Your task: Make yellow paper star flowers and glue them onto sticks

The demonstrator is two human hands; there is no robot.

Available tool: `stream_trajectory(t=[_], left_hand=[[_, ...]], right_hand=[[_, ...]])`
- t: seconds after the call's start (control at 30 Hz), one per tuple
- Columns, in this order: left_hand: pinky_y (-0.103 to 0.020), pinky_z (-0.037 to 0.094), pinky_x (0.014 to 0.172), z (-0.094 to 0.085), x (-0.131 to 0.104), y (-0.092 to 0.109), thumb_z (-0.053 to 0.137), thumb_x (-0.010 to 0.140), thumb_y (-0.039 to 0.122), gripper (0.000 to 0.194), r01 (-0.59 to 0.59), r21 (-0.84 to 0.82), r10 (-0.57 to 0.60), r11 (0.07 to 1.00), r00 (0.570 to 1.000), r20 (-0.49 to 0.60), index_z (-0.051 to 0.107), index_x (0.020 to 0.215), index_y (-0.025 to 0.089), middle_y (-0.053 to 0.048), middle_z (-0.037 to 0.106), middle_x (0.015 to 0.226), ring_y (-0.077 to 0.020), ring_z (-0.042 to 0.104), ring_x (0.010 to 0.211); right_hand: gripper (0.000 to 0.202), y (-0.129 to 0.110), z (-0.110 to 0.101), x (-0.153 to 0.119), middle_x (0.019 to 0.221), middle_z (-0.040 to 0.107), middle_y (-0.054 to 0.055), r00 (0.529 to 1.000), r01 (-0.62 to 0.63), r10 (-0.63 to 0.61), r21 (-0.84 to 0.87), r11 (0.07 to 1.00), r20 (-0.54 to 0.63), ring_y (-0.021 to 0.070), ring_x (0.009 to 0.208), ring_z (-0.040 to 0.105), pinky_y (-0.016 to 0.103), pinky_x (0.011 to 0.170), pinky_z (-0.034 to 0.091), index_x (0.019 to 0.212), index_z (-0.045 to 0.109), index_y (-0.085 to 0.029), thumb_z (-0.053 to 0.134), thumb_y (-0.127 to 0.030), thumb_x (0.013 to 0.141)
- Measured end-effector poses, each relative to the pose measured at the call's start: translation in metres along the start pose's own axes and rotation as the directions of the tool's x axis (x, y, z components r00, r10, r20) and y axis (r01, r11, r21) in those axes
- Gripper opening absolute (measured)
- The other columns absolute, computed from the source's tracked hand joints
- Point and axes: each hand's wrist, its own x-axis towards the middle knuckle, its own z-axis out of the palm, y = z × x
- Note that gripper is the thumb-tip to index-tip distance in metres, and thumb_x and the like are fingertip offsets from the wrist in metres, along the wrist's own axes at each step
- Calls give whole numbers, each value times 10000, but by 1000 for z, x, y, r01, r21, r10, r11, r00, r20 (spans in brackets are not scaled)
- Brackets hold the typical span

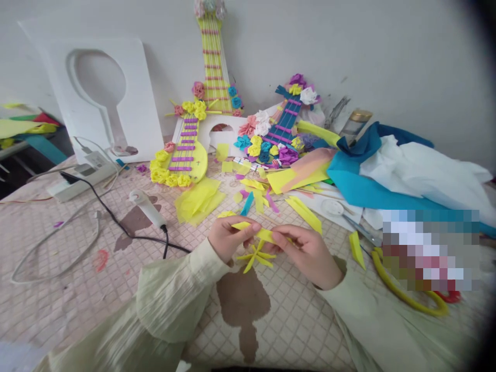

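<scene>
Between my two hands a folded strip of yellow paper (264, 236) is stretched sideways above the table. My left hand (231, 236) pinches its left end between thumb and fingers. At its other end, the thumb and fingers of my right hand (308, 252) are closed on it. Just below lies a star-like yellow paper flower (256, 256) with several narrow petals, apart from my fingertips as far as I can see. A thin stick shows partly behind my hands. Some of my right fingers are hidden behind the strip.
A glue gun (146, 207) with a black cord lies left of my hands, near a power strip (83, 178). Yellow tissue sheets (200, 201) and paper scraps lie ahead. Paper-flowered toy guitars (188, 150) lean at the wall. Blue cloth-like sheets (360, 181) and scissors (358, 227) are right.
</scene>
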Motion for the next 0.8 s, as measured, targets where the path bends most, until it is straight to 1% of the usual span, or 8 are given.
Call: stream_trajectory(t=[0.1, 0.17, 0.2, 0.27, 0.4, 0.57, 0.7, 0.8], left_hand=[[-183, 373, 398, -4, 4, 0, 667, 615, 341, 234, -10, -9, 9, 1000, 995, -104, 625, 650, 114, 28, 528, 420, -60, 450, 372], [-178, 376, 407, -5, 5, 2, 672, 605, 340, 233, -4, 1, 4, 1000, 992, -129, 627, 639, 114, 29, 530, 416, -59, 457, 382], [-177, 380, 415, -4, 5, 2, 674, 600, 339, 232, 7, 12, -5, 1000, 992, -127, 627, 629, 114, 28, 531, 414, -60, 462, 389], [-175, 389, 432, -3, 4, 4, 675, 591, 338, 230, 31, 37, -27, 999, 993, -111, 628, 608, 114, 26, 535, 414, -61, 471, 405], [-170, 392, 444, 0, 3, 6, 675, 580, 341, 224, 45, 61, -39, 997, 995, -86, 630, 594, 121, 26, 540, 425, -61, 475, 421], [-178, 398, 447, -1, 3, 6, 679, 569, 353, 234, 52, 72, -45, 996, 995, -90, 633, 594, 124, 18, 549, 439, -71, 484, 431], [-179, 401, 458, -1, 3, 4, 680, 571, 354, 235, 37, 60, -32, 998, 996, -83, 631, 596, 126, 12, 560, 461, -74, 494, 444], [-175, 396, 463, -2, 3, 2, 679, 583, 342, 226, 33, 67, -28, 997, 997, -75, 628, 604, 124, 10, 563, 475, -72, 496, 450]], right_hand=[[239, 8, -23, 11, 794, 678, 34, 978, 38, -94, -282, 959, -187, 172, 761, 619, 288, 707, 488, 786, 646, -183, 504, -374, 773], [243, 20, -44, 22, 884, 667, 61, 916, -8, -215, -552, 834, -338, 191, 804, 603, 326, 765, 456, 875, 641, -168, 520, -345, 760], [260, 27, -54, 27, 875, 663, 79, 904, -61, -237, -658, 750, -355, 204, 776, 599, 343, 745, 454, 898, 636, -150, 546, -332, 735], [273, 41, -69, 35, 799, 658, 85, 935, -130, -182, -770, 624, -305, 208, 691, 588, 345, 671, 457, 899, 634, -129, 568, -315, 712], [121, 58, -73, 40, 774, 653, 72, 966, -97, -140, -811, 577, -215, 202, 734, 581, 306, 671, 446, 715, 654, -158, 586, -254, 688], [78, 58, -62, 38, 787, 658, 60, 973, -52, -156, -820, 570, -171, 201, 774, 585, 304, 714, 430, 629, 649, -186, 608, -242, 665], [141, 58, -61, 38, 840, 666, 66, 969, -38, -177, -817, 575, -170, 197, 790, 593, 300, 725, 430, 691, 651, -181, 568, -293, 712], [283, 60, -64, 38, 916, 656, 77, 962, -81, -167, -812, 578, -215, 209, 825, 593, 307, 716, 436, 921, 612, -173, 569, -354, 708]])
